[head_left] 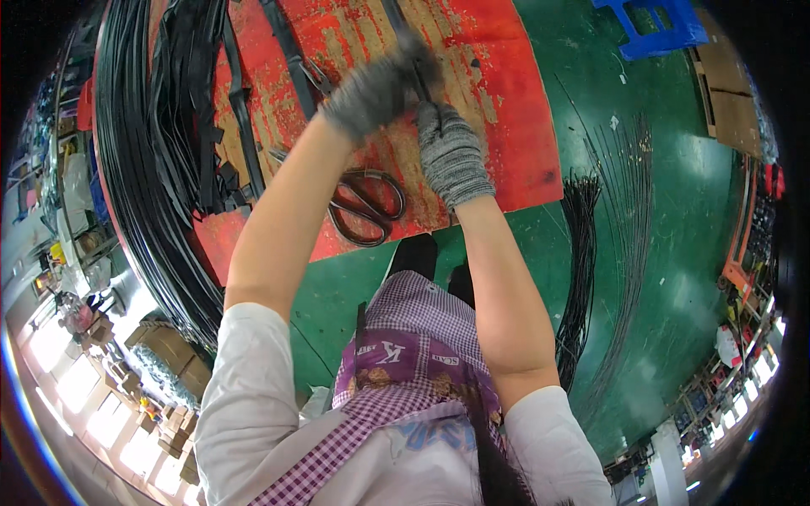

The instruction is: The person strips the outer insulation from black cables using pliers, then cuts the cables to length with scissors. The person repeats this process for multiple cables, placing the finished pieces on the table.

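My right hand [456,156], in a grey knitted glove, is closed round the end of a thin black strip [395,15] above the worn red tabletop [515,110]. The strip runs away from me toward the far edge. My left hand [371,94], gloved alike, is over the same strip just beyond the right one; motion smears its fingers. Scissors with dark loop handles [371,207] lie below my hands, their blades partly hidden under my left forearm. A pair of pliers [319,78] seems to lie beside the left hand, near a flat black strap [291,55].
Long black strips [126,169] hang over the table's left side, with more straps and offcuts beside them. Bundles of thin black cables [580,253] lie on the green floor [675,253] at right. A blue plastic stool [654,25] and cardboard boxes [727,93] stand at far right.
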`<state>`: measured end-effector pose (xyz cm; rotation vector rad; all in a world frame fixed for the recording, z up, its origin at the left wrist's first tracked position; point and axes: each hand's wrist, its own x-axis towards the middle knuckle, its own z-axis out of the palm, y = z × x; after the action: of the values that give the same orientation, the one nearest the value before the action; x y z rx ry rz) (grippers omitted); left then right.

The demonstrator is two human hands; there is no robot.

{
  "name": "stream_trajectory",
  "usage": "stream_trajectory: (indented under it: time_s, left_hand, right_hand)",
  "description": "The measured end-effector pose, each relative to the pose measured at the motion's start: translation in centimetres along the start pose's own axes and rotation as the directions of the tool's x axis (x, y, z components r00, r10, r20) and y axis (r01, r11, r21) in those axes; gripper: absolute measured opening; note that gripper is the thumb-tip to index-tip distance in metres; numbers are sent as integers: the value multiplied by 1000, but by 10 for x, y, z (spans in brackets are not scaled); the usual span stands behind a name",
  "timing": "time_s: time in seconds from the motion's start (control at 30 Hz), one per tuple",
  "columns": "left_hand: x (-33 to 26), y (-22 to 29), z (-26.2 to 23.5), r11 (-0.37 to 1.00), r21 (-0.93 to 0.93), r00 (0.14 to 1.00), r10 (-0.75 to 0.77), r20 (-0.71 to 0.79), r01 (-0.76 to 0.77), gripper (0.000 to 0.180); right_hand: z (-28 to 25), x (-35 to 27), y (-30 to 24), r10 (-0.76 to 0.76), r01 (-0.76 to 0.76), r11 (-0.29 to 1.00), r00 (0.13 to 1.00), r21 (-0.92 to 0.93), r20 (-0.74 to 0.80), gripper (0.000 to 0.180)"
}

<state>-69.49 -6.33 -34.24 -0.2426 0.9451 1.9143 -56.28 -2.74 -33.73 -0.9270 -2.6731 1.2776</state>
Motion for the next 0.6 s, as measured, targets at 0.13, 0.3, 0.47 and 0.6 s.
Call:
stream_trajectory:
  time_s: [0.13,0.3,0.47,0.6]
  left_hand:
    - [29,12,-5,995,-98,997,-12,-79,4,30]
    - [23,-29,-11,990,65,944,-100,-314,126,30]
    - [-14,-78,-1,997,-53,977,-57,-205,47,30]
    - [-31,-86,3,935,311,950,240,-200,-171,25]
  right_hand:
    - [22,-30,25,-71,65,991,996,117,49,22]
    - [16,-76,53,-266,324,815,946,-480,187,34]
    - [19,-70,49,-132,159,949,984,-271,117,35]
    - [9,-48,34,-32,66,961,991,268,-128,26]
